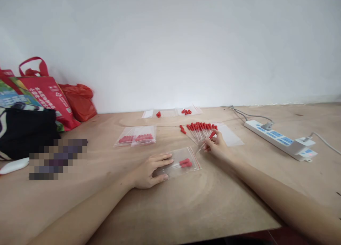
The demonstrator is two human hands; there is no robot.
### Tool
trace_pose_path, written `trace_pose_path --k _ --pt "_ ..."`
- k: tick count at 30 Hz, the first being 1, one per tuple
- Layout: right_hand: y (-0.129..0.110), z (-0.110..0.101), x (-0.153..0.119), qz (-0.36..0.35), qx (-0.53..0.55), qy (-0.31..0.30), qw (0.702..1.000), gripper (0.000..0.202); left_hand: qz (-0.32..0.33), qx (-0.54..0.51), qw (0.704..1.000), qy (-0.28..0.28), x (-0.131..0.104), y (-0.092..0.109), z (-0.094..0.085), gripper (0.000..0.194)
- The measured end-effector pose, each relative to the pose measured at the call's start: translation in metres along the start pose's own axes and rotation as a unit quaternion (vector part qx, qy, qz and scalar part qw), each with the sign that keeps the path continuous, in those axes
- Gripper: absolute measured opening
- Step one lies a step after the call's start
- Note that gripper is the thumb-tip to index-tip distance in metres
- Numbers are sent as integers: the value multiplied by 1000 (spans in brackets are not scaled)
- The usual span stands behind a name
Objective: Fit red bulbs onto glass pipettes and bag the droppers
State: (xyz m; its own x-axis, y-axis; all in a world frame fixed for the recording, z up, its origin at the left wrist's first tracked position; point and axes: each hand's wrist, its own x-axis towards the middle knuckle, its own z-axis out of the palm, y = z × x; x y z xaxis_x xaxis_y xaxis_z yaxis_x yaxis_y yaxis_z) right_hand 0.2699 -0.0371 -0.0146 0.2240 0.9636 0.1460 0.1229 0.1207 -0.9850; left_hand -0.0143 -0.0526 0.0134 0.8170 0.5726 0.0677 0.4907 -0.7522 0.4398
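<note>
My left hand (151, 170) lies flat with fingers spread on the left end of a clear zip bag (174, 153). Inside that bag are a few glass droppers with red rubber bulbs (185, 163). My right hand (217, 145) pinches one dropper (212, 134) near its red bulb. The dropper's thin glass tip points down and left, close to the bag's red-striped zip edge. Just behind my right hand, several more red-bulbed droppers (201, 128) lie fanned out on the wooden table (170, 209).
Two filled zip bags (135, 129) lie left of the fan. Farther back are loose red bulbs (186, 112) and clear tubes on bags. A flat bag (230, 135) and a white power strip (277, 136) lie to the right. Shopping bags (49, 96) stand at the left.
</note>
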Motion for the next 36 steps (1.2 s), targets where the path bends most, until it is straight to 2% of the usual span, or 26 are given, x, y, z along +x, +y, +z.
trace_pose_path --k 3,9,14,18,21,27,30,33,36 --pt "-4 11 -6 36 42 -2 998 52 -2 5 1000 1 0 0 0 47" --pt "-13 27 -16 83 140 -43 986 27 -6 13 1000 -8 0 0 0 49" --pt "-7 30 -22 91 177 -61 978 29 7 1 1000 4 1 3 -1 55" --pt "-6 31 -24 76 125 -120 982 36 5 3 1000 8 0 3 0 59" --pt "-8 29 -25 55 86 -135 985 40 0 3 1000 8 0 2 0 59" --pt "-3 28 -25 30 -30 -193 980 32 -10 14 1000 1 0 4 -1 57" --pt "-2 30 -26 -36 -114 -182 976 27 -11 17 1000 -1 1 5 -1 57" --pt "-7 30 -27 -132 -208 -177 953 27 -11 21 1000 -1 1 5 -1 57" --pt "-11 28 -25 -188 -245 -223 925 33 -8 24 1000 -1 1 4 0 56"
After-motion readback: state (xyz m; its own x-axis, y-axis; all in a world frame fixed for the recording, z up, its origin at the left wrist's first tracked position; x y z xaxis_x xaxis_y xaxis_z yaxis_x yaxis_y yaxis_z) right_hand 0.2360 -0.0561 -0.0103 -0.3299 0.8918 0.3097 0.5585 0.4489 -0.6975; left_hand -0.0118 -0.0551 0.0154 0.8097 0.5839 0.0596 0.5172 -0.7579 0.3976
